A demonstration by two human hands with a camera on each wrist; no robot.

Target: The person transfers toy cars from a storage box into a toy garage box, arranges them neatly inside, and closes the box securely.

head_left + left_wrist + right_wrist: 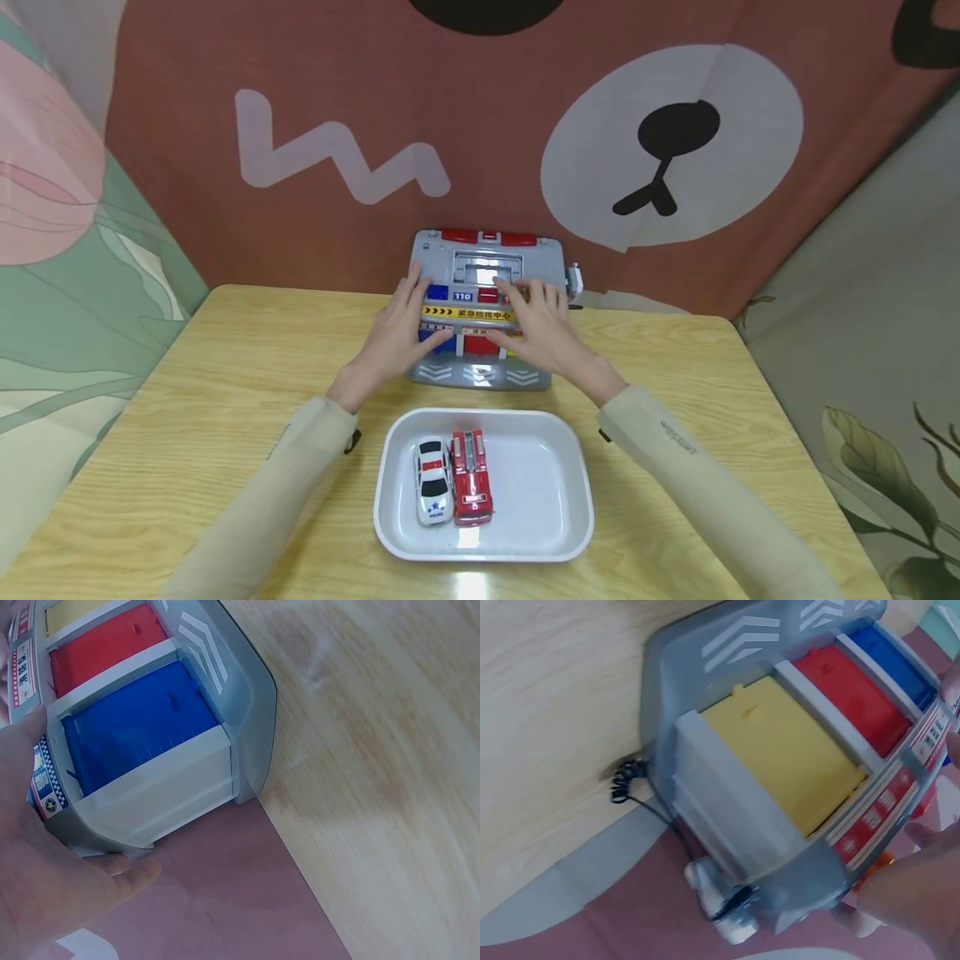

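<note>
Toy console (468, 314) btwn L hand (392, 332) & R hand (549, 332) (both unclenched, touching it).

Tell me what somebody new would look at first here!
Probably the huge cartoon snout with its black nose, on the cloth behind the table. Next, the gray toy garage with blue, red and yellow doors, near the table's far edge. Then the white police car and red truck, side by side in the tray.

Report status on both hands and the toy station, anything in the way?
Left hand and right hand on opposite sides of toy station. Blue door, red door, yellow door closed. Tray holding white car, red truck in front, not blocking.
</note>
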